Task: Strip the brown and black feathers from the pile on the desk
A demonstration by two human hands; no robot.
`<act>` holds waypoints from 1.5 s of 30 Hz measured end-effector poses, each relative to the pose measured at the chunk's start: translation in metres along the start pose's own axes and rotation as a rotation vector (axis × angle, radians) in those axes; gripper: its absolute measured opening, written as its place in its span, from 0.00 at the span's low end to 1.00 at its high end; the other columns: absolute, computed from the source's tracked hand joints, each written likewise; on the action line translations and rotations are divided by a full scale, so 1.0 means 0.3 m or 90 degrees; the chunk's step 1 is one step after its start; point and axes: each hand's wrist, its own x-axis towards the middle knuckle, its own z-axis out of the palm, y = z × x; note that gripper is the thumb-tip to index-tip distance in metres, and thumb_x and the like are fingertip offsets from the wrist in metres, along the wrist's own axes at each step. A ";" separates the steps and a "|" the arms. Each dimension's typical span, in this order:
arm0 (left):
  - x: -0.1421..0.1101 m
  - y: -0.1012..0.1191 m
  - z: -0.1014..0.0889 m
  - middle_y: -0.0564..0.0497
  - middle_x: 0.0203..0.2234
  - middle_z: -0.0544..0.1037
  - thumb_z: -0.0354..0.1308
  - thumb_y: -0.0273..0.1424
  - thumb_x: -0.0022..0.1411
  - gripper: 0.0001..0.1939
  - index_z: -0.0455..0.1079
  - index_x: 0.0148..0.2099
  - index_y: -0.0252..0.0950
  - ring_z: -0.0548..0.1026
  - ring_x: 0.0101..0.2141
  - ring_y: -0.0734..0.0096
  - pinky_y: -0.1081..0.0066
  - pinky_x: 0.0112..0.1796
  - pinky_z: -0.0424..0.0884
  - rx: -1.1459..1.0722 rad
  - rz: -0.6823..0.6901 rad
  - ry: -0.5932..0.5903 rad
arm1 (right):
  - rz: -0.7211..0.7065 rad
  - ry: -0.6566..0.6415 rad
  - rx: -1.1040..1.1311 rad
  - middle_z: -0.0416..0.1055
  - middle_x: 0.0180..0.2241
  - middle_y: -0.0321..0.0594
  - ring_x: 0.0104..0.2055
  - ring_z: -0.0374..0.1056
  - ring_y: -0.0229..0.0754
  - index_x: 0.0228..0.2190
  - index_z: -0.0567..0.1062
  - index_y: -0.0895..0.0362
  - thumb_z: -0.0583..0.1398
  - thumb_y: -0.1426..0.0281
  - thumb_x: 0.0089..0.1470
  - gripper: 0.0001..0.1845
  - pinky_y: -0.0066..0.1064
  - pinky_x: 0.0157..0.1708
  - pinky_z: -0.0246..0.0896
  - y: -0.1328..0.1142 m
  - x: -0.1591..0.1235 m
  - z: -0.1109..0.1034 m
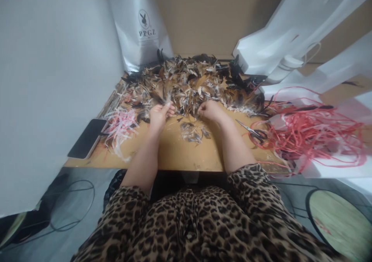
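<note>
A broad heap of brown, tan and black feathers (188, 80) covers the back of the wooden table. At its front left edge my left hand (159, 114) is closed, with thumb and fingers pinched on feathers that rise from the grip. My right hand (210, 111) reaches the front of the heap, its fingers curled together at the feathers; what lies between the fingertips is too small to make out. On the tabletop between my forearms lies a small loose cluster of grey-brown feathers (194, 132).
Scissors (254, 131) lie right of my right forearm, beside tangled red and pink strips (316, 130). Pink and white strips (122, 124) and a dark-screened phone (87, 138) are at left. A printed silver bag (142, 29) stands behind; a white bag (270, 41) leans at right.
</note>
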 end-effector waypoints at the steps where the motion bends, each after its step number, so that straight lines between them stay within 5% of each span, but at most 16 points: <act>1: -0.001 0.000 0.001 0.50 0.23 0.78 0.65 0.36 0.49 0.15 0.74 0.35 0.29 0.71 0.20 0.82 0.79 0.22 0.65 0.000 0.000 -0.003 | 0.017 -0.022 -0.041 0.76 0.24 0.40 0.26 0.67 0.38 0.24 0.80 0.56 0.61 0.70 0.42 0.07 0.27 0.28 0.57 -0.007 -0.007 -0.007; 8: -0.004 -0.011 -0.001 0.49 0.23 0.78 0.66 0.37 0.48 0.16 0.74 0.35 0.28 0.71 0.19 0.82 0.79 0.22 0.65 0.011 -0.008 -0.040 | 0.097 -0.049 -0.242 0.77 0.32 0.56 0.34 0.73 0.51 0.31 0.81 0.61 0.62 0.64 0.43 0.15 0.34 0.32 0.63 -0.086 -0.029 0.037; 13: -0.007 -0.012 0.002 0.49 0.24 0.78 0.66 0.37 0.48 0.17 0.74 0.35 0.28 0.71 0.19 0.83 0.79 0.22 0.65 0.019 -0.026 -0.056 | 0.099 -0.023 -0.233 0.76 0.30 0.60 0.33 0.73 0.53 0.28 0.80 0.64 0.64 0.69 0.39 0.12 0.36 0.32 0.64 -0.076 -0.018 0.065; 16: -0.016 -0.006 0.011 0.49 0.24 0.78 0.66 0.36 0.49 0.15 0.74 0.35 0.28 0.71 0.19 0.83 0.80 0.22 0.65 0.010 -0.049 -0.067 | 0.089 -0.063 -0.096 0.74 0.21 0.47 0.26 0.70 0.44 0.21 0.78 0.60 0.64 0.72 0.36 0.04 0.31 0.28 0.62 -0.038 -0.019 0.026; 19: -0.025 -0.007 0.021 0.49 0.24 0.78 0.66 0.34 0.50 0.13 0.73 0.34 0.28 0.71 0.19 0.84 0.81 0.22 0.65 -0.014 -0.094 -0.075 | 0.053 -0.078 0.193 0.71 0.18 0.38 0.21 0.64 0.36 0.21 0.77 0.59 0.63 0.70 0.38 0.05 0.27 0.24 0.59 -0.010 -0.024 -0.016; 22: -0.034 -0.019 0.034 0.49 0.24 0.78 0.65 0.32 0.52 0.11 0.73 0.34 0.28 0.71 0.20 0.84 0.82 0.23 0.66 -0.028 -0.152 -0.090 | -0.019 -0.015 0.444 0.72 0.21 0.35 0.21 0.61 0.32 0.23 0.77 0.60 0.65 0.64 0.38 0.11 0.25 0.24 0.57 -0.018 -0.025 -0.021; 26: -0.049 -0.032 0.055 0.47 0.25 0.79 0.64 0.30 0.53 0.10 0.74 0.36 0.27 0.73 0.21 0.83 0.83 0.24 0.67 -0.055 -0.220 -0.121 | -0.008 0.062 0.608 0.66 0.16 0.31 0.18 0.55 0.29 0.25 0.76 0.59 0.67 0.61 0.37 0.15 0.24 0.20 0.51 -0.085 -0.024 0.034; 34: -0.054 -0.028 0.069 0.45 0.27 0.80 0.59 0.25 0.58 0.05 0.74 0.35 0.27 0.73 0.21 0.84 0.84 0.23 0.67 -0.104 -0.270 -0.139 | -0.030 0.093 0.687 0.72 0.23 0.35 0.25 0.64 0.33 0.24 0.74 0.58 0.66 0.61 0.38 0.14 0.25 0.27 0.60 -0.151 -0.012 0.139; 45: -0.054 -0.021 0.071 0.45 0.25 0.80 0.61 0.25 0.57 0.05 0.74 0.31 0.27 0.71 0.20 0.85 0.84 0.22 0.65 -0.098 -0.262 -0.135 | -0.056 0.122 0.637 0.72 0.25 0.35 0.26 0.65 0.34 0.26 0.74 0.58 0.65 0.60 0.41 0.13 0.28 0.32 0.62 -0.154 -0.007 0.173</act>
